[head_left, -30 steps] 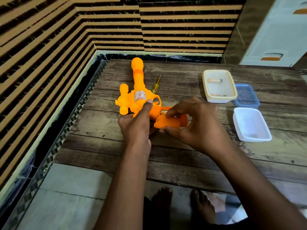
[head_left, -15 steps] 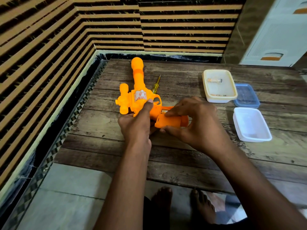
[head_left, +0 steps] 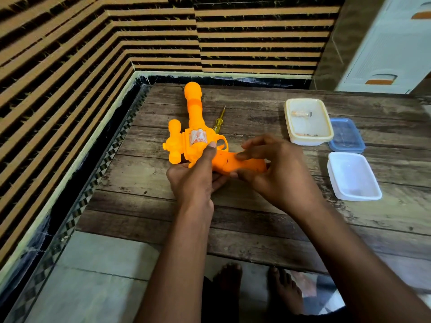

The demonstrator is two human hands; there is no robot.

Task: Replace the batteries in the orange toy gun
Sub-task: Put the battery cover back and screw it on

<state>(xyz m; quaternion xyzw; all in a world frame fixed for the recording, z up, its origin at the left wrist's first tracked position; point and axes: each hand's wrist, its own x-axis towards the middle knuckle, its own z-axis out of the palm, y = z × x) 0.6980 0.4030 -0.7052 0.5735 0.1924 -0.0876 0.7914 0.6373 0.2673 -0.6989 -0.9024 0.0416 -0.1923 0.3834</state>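
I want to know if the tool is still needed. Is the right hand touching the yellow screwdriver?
Apart. In the head view the right hand holds the toy gun's grip, while the screwdriver lies on the table beyond the gun, with bare wood between them.

No readable text anywhere, only a blurred, illegible sticker [head_left: 197,137] on the orange toy gun [head_left: 194,136]
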